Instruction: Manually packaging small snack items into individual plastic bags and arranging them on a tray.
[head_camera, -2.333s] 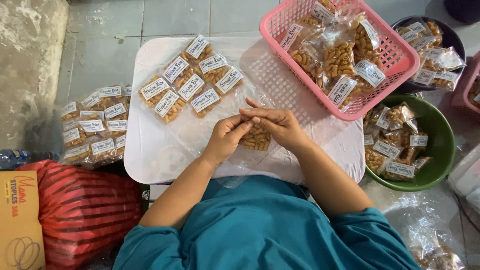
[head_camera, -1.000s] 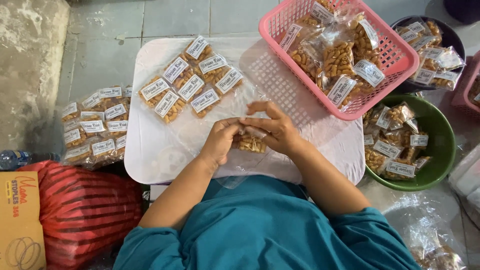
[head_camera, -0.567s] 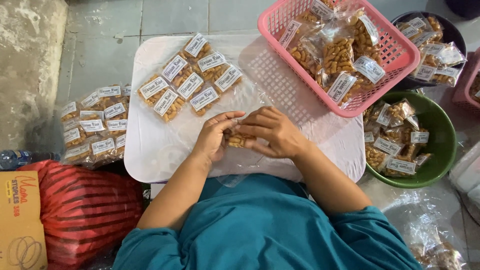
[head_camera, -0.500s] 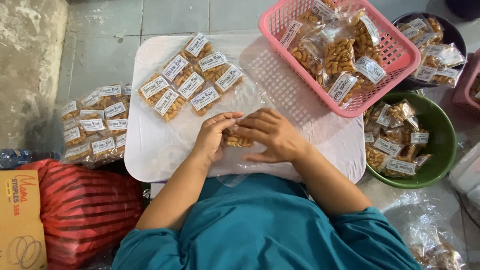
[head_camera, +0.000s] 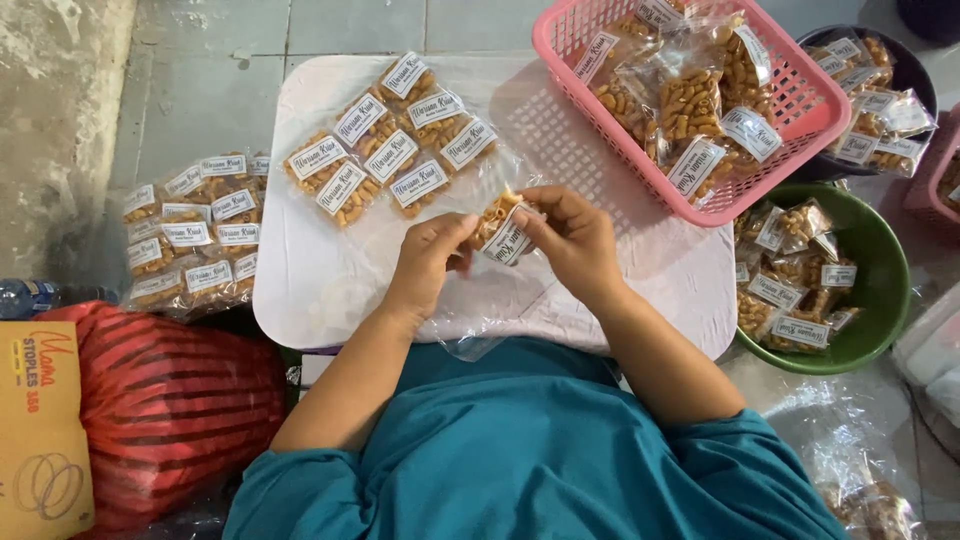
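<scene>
My left hand and my right hand together hold a small clear packet of orange snack sticks with a white label, raised a little above a white table. Both hands pinch it, the left from the left side, the right from the right. A clear plastic sheet lies on the table under them. Several finished labelled packets lie in rows at the table's far left.
A pink basket of larger snack bags sits at the far right. A green bowl and a dark bowl hold more packets. Another packet pile lies left of the table, a red sack and a box nearer.
The packet was pressed low on the table between both hands; now both hands have lifted it and turned its label up.
</scene>
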